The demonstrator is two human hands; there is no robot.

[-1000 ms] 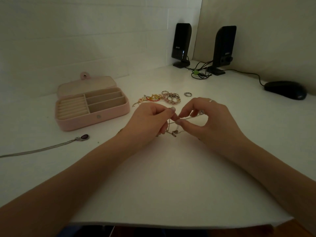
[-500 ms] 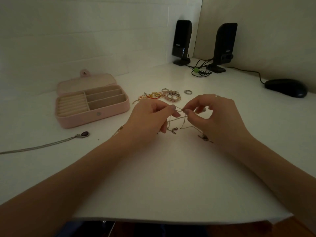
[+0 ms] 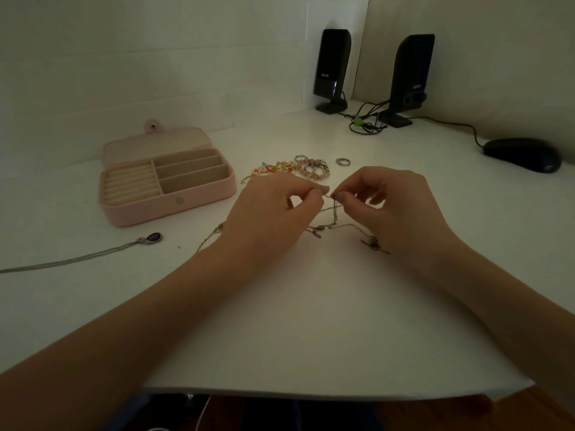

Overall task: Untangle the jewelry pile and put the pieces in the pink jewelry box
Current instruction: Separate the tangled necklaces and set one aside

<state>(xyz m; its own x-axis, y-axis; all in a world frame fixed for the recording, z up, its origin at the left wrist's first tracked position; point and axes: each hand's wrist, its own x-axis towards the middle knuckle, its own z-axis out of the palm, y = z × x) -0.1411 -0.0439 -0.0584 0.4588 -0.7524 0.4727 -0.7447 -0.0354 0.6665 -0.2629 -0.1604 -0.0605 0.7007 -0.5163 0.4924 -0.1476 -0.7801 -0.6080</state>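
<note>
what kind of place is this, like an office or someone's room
Most likely a home computer desk in a room corner. A pair of black desktop speakers with tangled cables and a black computer mouse sit on the white desk, alongside personal items such as the open pink jewelry box.

My left hand (image 3: 273,213) and my right hand (image 3: 395,206) pinch a thin tangled chain (image 3: 334,217) above the middle of the white table (image 3: 295,337). The open pink jewelry box (image 3: 168,188) sits near the left edge. The jewelry pile (image 3: 295,168) lies behind my hands.
</note>
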